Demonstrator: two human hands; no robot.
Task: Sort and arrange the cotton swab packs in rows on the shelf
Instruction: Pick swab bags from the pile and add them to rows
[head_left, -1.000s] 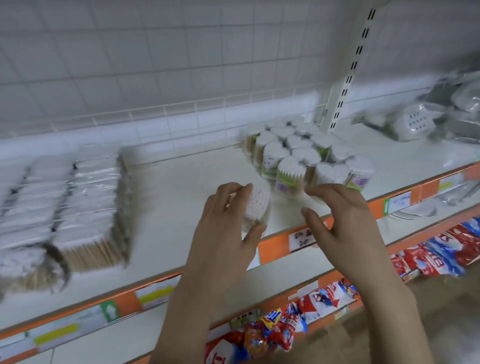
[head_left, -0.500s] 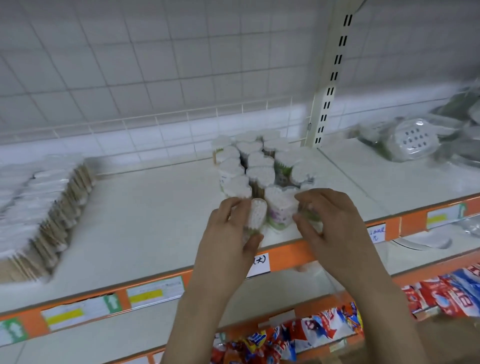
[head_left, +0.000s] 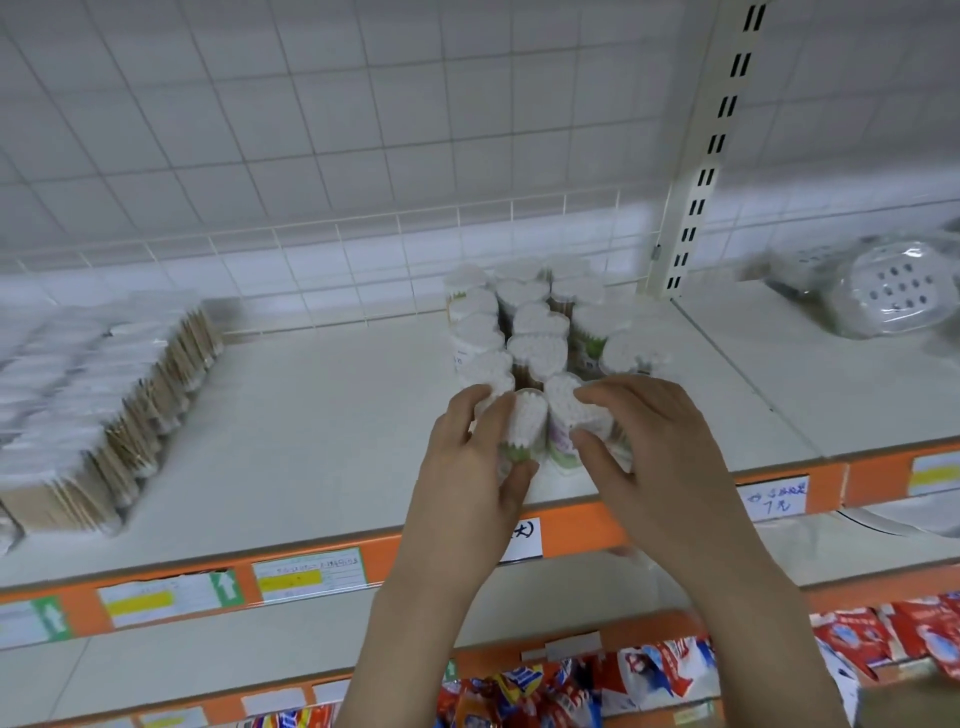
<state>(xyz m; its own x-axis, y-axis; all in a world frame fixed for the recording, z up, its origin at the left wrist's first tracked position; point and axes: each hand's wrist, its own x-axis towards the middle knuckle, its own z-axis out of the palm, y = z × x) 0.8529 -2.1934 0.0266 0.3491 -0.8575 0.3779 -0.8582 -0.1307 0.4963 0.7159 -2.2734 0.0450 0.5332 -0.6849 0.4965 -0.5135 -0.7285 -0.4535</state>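
Left hand (head_left: 470, 467) grips a swab pack (head_left: 524, 431), right hand (head_left: 649, 447) steadies its neighbour pack (head_left: 569, 415), mid-frame, closing the front row on the shelf (head_left: 311, 441).

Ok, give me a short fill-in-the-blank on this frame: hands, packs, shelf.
1. The left hand grips a round cotton swab pack at the ___ edge of the white shelf.
2. The shelf's front strip is coloured ___.
3. The flat bagged swab packs lie to the ___ of the round packs.

Missing: front; orange; left
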